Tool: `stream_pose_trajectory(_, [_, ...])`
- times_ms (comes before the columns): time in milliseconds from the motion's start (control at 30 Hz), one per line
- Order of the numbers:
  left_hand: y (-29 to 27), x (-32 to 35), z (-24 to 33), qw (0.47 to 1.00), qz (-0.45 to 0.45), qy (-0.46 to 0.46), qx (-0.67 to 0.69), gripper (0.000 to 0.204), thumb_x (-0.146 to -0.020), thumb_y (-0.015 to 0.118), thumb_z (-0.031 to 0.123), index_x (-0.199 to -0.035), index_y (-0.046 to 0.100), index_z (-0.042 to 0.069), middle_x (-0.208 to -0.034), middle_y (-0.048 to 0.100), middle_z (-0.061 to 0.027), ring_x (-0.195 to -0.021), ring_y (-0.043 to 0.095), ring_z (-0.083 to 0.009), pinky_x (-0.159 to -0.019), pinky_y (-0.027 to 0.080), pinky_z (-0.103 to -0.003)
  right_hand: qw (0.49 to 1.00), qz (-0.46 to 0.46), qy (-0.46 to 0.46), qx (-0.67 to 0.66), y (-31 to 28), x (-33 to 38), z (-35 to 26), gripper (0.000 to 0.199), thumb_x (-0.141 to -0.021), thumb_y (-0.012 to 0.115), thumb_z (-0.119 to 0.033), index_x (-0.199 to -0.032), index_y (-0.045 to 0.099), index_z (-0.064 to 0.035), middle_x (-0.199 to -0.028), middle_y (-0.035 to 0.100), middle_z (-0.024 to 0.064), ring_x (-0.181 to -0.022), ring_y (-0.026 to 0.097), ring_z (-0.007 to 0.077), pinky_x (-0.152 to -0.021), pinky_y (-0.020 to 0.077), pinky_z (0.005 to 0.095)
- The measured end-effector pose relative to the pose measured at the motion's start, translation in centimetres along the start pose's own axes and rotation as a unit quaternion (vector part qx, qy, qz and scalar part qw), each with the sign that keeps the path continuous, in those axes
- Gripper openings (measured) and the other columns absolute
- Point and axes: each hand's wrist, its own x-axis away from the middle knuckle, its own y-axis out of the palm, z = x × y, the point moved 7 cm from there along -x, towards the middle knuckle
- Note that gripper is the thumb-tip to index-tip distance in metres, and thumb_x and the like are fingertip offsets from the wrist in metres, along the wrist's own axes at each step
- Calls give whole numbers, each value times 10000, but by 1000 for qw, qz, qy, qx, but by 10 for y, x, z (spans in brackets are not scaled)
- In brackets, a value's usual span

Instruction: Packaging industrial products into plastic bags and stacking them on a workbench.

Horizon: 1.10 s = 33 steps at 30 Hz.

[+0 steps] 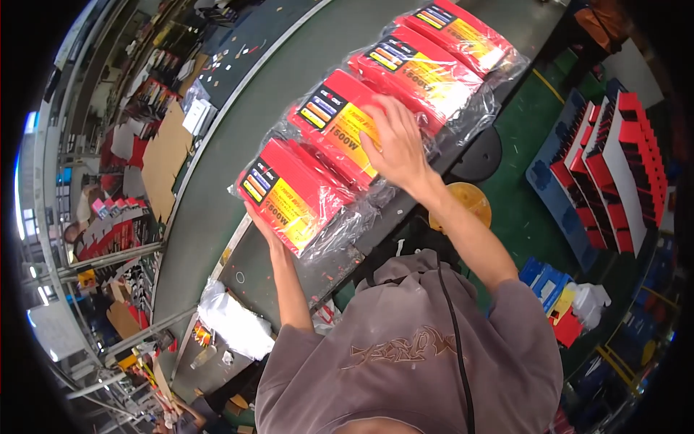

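Observation:
Several red-and-yellow cardboard boxes in clear plastic wrap lie in a slanting row on the dark conveyor belt (199,192). My left hand (264,230) rests against the near left end of the nearest box (293,199). Its visible fingers stretch along the side, and the rest are hidden by the box. On the second box (340,119) lies my right hand (399,148), open, with fingers spread over the right part of its top. Beyond it are a third box (416,72) and a farther one (466,32). Loose wrap (347,220) bunches along their near edges.
A white plastic-wrapped bundle (235,318) sits left of my body. To the right are a round yellow stool (463,206), a black round seat (478,153) and stacked red boxes (614,166) on a blue pallet (553,181). A brown cardboard sheet (165,155) stands beyond the belt.

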Motion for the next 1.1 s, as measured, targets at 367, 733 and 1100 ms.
stream_pose_trajectory(367, [-20,-9,-13,996,41,-32,78,617,-899,311,570,-1266,445,93,-1169,555,-68,-1002,567,-207,-844,481,-354,935,-270,225,45,77,-22,58,655,-804,555,-478,-1245,436,-8,-1110,589,204,-1011,571,366,-860,433,473])
stream_pose_trajectory(733, [-31,-8,-17,992,76,-45,87,626,-912,254,569,-1289,422,98,-1176,542,-68,-1022,558,-213,-870,468,-350,961,-204,183,33,57,-20,28,581,-823,580,-413,-1245,446,-37,-1116,584,197,-1041,559,346,-873,438,426])
stream_pose_trajectory(1100, [13,1,-16,988,53,-121,76,504,-938,311,465,-1212,459,68,-1051,591,-82,-891,620,-200,-750,535,-347,984,-79,136,86,-38,-78,158,396,-841,580,-252,-1129,529,15,-1050,582,181,-978,564,317,-859,436,374])
